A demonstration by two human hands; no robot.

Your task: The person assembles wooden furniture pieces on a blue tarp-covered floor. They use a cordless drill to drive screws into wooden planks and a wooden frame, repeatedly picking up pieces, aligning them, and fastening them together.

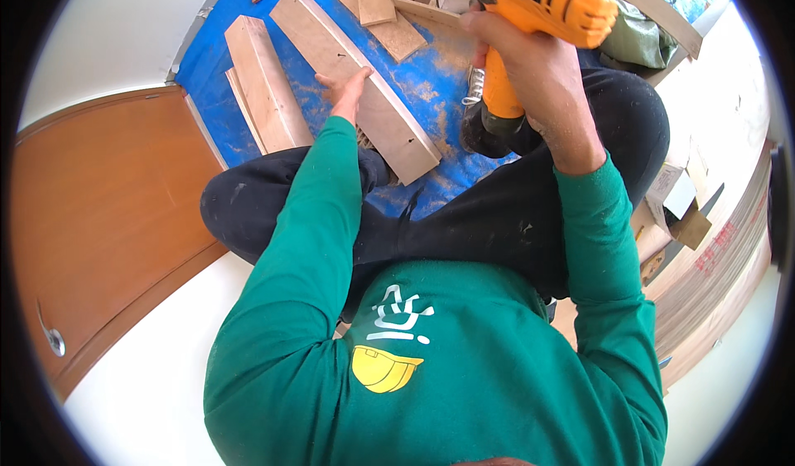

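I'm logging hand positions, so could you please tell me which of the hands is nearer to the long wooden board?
Left. The left hand rests on the long wooden board; the right hand grips the orange drill, apart from it.

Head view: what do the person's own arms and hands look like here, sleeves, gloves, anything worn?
Both arms wear long green sleeves reaching the wrists. The left hand and right hand are bare: no gloves, and no watch or rings that show. The sleeves are plain, without markings.

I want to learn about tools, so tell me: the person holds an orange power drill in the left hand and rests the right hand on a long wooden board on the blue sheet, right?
Not quite: the hands are swapped. The head view shows the orange power drill gripped in the right hand, while the left hand rests on the long wooden board lying on the blue sheet.
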